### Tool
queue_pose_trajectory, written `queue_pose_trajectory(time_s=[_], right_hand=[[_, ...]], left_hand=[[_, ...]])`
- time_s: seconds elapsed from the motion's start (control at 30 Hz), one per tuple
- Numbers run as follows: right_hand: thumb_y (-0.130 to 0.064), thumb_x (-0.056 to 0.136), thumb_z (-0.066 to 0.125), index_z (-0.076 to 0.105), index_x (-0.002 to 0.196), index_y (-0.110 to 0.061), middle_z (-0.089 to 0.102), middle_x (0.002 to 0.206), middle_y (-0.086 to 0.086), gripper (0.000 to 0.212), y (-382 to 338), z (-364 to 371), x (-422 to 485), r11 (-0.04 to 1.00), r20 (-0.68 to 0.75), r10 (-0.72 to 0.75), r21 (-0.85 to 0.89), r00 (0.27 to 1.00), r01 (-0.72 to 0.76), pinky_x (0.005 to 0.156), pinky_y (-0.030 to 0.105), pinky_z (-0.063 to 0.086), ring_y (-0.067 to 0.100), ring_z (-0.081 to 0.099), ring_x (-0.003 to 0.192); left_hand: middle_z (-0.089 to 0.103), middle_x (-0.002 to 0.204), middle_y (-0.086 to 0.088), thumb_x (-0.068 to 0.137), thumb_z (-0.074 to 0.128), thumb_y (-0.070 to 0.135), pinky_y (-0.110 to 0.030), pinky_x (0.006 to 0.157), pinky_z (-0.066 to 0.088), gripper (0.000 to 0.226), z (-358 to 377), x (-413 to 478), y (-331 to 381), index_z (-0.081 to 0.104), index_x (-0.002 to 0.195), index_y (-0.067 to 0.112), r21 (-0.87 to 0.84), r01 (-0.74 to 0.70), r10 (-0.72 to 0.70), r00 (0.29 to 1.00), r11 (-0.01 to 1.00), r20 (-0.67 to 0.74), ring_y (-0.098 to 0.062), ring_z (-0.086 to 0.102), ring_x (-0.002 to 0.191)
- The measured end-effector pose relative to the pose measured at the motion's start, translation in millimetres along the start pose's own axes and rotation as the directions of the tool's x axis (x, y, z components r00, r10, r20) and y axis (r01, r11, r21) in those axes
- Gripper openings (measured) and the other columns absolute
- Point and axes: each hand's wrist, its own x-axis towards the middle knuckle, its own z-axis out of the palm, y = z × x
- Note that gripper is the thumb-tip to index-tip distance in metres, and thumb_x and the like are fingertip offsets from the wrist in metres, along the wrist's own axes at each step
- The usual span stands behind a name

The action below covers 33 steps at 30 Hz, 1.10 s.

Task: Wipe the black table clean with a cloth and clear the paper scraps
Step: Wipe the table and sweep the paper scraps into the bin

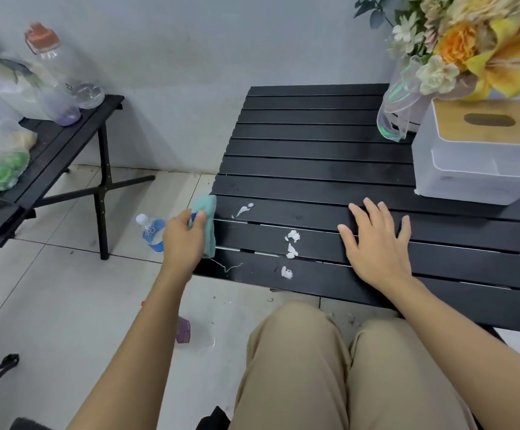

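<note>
A black slatted table (314, 156) stands in front of me. Several white paper scraps (292, 243) lie on its near left part, with one smear-like scrap (243, 210) farther left. My left hand (182, 237) grips a folded teal cloth (208, 225) at the table's left edge. My right hand (376, 246) lies flat on the slats with its fingers spread, to the right of the scraps.
A white tissue box with a wooden lid (482, 150) and a vase of flowers (457, 51) stand at the table's far right. A water bottle (151, 232) lies on the tiled floor. A second black table (57, 153) with bottles and bags stands at left.
</note>
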Motion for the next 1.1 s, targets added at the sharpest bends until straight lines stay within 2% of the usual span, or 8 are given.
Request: queue_pose_trajectory(time_s=[0.17,0.27,0.5,0.63,0.7,0.83,1.0,1.1], right_hand=[[-0.049,0.100,0.028,0.032,0.148,-0.025,0.023,0.159,0.001,0.053,1.3,1.7,-0.3,0.999,-0.007,-0.009,-0.041,1.000,0.008,0.117,0.056,0.002,0.023,0.011,0.148],[-0.050,0.100,0.026,0.032,0.148,-0.025,0.023,0.159,0.001,0.054,1.1,2.6,-0.4,0.999,-0.013,-0.007,-0.051,1.000,0.006,0.117,0.056,0.004,0.023,0.011,0.148],[-0.048,0.100,0.025,0.031,0.149,-0.024,0.023,0.159,0.002,0.055,-1.7,4.8,-0.7,0.997,-0.019,0.001,-0.071,1.000,-0.002,0.117,0.056,0.003,0.025,0.011,0.148],[-0.048,0.100,0.029,0.034,0.148,-0.025,0.026,0.159,0.001,0.054,1.1,3.5,-1.2,0.999,-0.021,-0.001,-0.052,1.000,0.000,0.117,0.055,0.004,0.024,0.014,0.148],[-0.050,0.099,0.032,0.036,0.147,-0.027,0.026,0.158,-0.002,0.053,4.1,2.8,-1.0,1.000,-0.020,-0.006,-0.021,1.000,0.006,0.117,0.051,0.002,0.021,0.015,0.148],[-0.051,0.097,0.039,0.045,0.141,-0.033,0.034,0.154,-0.007,0.047,14.3,-2.5,6.7,1.000,-0.023,-0.018,0.018,1.000,0.019,0.114,0.046,0.010,0.016,0.023,0.144],[-0.053,0.096,0.038,0.052,0.130,-0.033,0.045,0.143,-0.008,0.042,22.8,-1.5,10.4,0.995,-0.090,-0.090,-0.046,0.992,0.086,0.104,0.044,0.021,0.015,0.036,0.133],[-0.051,0.092,0.035,0.052,0.128,-0.030,0.046,0.140,-0.005,0.044,18.7,1.6,9.3,0.995,-0.121,-0.082,-0.058,0.989,0.075,0.104,0.048,0.024,0.018,0.038,0.131]], left_hand=[[0.048,0.119,-0.012,0.090,0.056,0.048,-0.034,0.088,0.037,0.048,24.2,-16.7,-8.3,0.057,0.124,0.016,0.369,-0.194,0.197,0.980,0.909,0.030,-0.029,0.044,0.112],[0.044,0.121,-0.011,0.087,0.062,0.046,-0.036,0.086,0.040,0.053,24.2,-13.3,-12.4,0.050,0.132,0.020,0.522,-0.296,0.312,0.948,0.800,0.060,-0.032,0.044,0.110],[0.053,0.107,-0.021,0.094,0.051,0.024,-0.042,0.074,0.041,0.029,66.4,-19.9,-3.8,0.062,0.112,0.003,0.576,-0.108,0.249,0.953,0.810,-0.172,-0.038,0.051,0.090],[0.054,0.103,-0.004,0.093,0.045,0.034,-0.034,0.073,0.047,0.033,121.9,-81.3,25.8,0.063,0.112,0.014,0.346,-0.508,0.479,0.861,0.789,0.171,-0.025,0.052,0.084],[0.053,0.098,0.003,0.094,0.052,0.034,-0.031,0.076,0.048,0.023,116.6,-83.9,36.7,0.065,0.104,0.018,0.125,-0.445,0.401,0.876,0.887,0.269,-0.017,0.053,0.087],[0.057,0.083,-0.001,0.091,0.060,0.038,-0.030,0.068,0.044,0.024,62.9,-23.5,33.6,0.062,0.077,0.018,0.021,-0.268,0.264,0.958,0.963,0.114,-0.018,0.055,0.076],[0.051,0.111,-0.013,0.094,0.052,0.037,-0.037,0.087,0.035,0.036,51.6,45.9,-0.9,0.065,0.114,0.009,0.458,-0.218,0.281,0.957,0.862,-0.074,-0.032,0.045,0.103],[0.052,0.115,-0.018,0.092,0.055,0.027,-0.042,0.083,0.037,0.034,94.8,22.9,3.4,0.060,0.122,0.012,0.609,-0.228,0.351,0.932,0.760,-0.090,-0.037,0.046,0.095]])
